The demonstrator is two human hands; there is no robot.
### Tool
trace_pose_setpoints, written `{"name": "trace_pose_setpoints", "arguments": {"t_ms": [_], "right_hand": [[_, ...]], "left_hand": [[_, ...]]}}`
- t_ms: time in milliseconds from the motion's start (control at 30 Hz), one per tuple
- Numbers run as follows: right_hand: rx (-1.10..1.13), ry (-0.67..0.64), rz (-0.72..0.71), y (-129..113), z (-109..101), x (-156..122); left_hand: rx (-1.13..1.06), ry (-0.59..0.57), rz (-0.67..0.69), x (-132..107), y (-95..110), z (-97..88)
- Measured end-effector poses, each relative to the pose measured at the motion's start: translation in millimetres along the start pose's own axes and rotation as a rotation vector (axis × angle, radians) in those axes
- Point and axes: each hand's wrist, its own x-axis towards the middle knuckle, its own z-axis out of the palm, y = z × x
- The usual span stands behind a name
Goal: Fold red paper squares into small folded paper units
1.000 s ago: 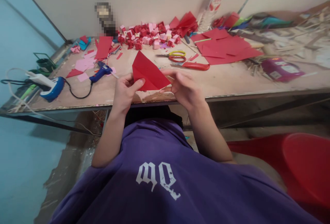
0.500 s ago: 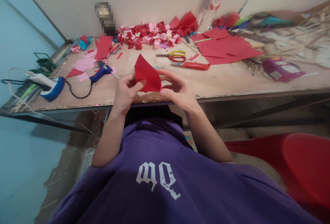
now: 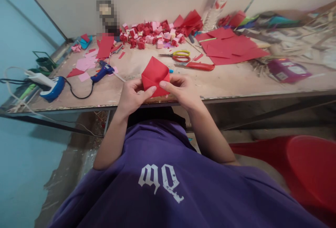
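A sheet of red paper (image 3: 155,72), creased and partly folded, is held between my two hands just above the table's front edge. My left hand (image 3: 133,95) pinches its lower left side, thumb on the front face. On the lower right, my right hand (image 3: 182,90) grips the paper with its thumb pressed on the folded part; the fingers behind are partly hidden. Beyond the paper lie yellow-and-red-handled scissors (image 3: 181,56) and a red-handled cutter (image 3: 201,66). A blue glue gun (image 3: 103,72) rests to the left of my hands.
Small red and pink folded paper pieces (image 3: 153,34) are heaped at the back. Red sheets (image 3: 233,48) lie right, near a plastic bottle (image 3: 212,11) and a purple packet (image 3: 288,70). A blue power strip (image 3: 54,88) with cables sits left. A red chair (image 3: 312,165) stands lower right.
The red paper has turned and folded over, from a pointed upright shape to a more compact one. My right hand has moved in, its thumb now pressing on the paper's front.
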Motion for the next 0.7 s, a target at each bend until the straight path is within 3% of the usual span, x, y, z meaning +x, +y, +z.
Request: {"name": "trace_pose_setpoints", "arguments": {"t_ms": [467, 700], "right_hand": [[-0.072, 0.013, -0.05, -3.4, 7.4, 1.1], [-0.027, -0.029, 0.016, -6.7, 3.8, -1.7]], "left_hand": [[0.011, 0.014, -0.016, 0.2, -3.7, 1.5], [-0.013, 0.053, -0.037, 1.7, -1.0, -0.3]]}}
